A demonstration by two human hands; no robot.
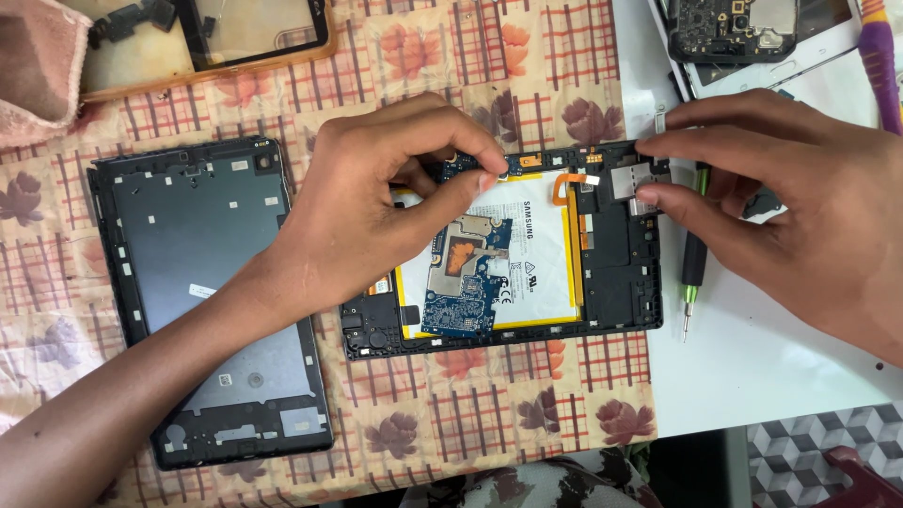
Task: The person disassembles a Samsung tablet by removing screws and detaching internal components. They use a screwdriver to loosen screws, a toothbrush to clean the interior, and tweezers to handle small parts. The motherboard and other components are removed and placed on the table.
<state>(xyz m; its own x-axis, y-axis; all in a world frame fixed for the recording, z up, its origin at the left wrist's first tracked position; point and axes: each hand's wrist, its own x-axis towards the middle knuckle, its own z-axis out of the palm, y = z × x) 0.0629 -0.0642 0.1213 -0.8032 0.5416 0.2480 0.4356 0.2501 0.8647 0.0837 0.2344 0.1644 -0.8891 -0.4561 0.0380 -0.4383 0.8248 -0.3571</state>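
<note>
Over the flowered tablecloth [489, 56] I've got both hands on the opened tablet [527, 254], which lies face down near the middle, half on the cloth and half on the white mat [771, 367]. My left hand [376, 207] comes in from the lower left, forearm slanting up across the cloth, wrist bent, knuckles high; thumb and forefinger are pinched together on a small part at the tablet's top edge, right beside the blue circuit board [466, 273], though what sits between the tips is too small for me to make out. My right hand [790, 207] reaches in from the right, palm down, fingers stretched long toward the tablet's upper right corner; forefinger and thumb are close around a small silver piece [644, 179] there, touching the frame. White battery [536, 249] shows between my hands, with an orange ribbon cable [564, 183] curling just above it. Left of my arm, the dark back cover [202, 282] lies flat, apart from the tablet. A green-tipped screwdriver [693, 263] rests just beside the tablet's right edge, under my right fingers. Up top, a wooden tray [198, 71] and another stripped device [734, 33].
</note>
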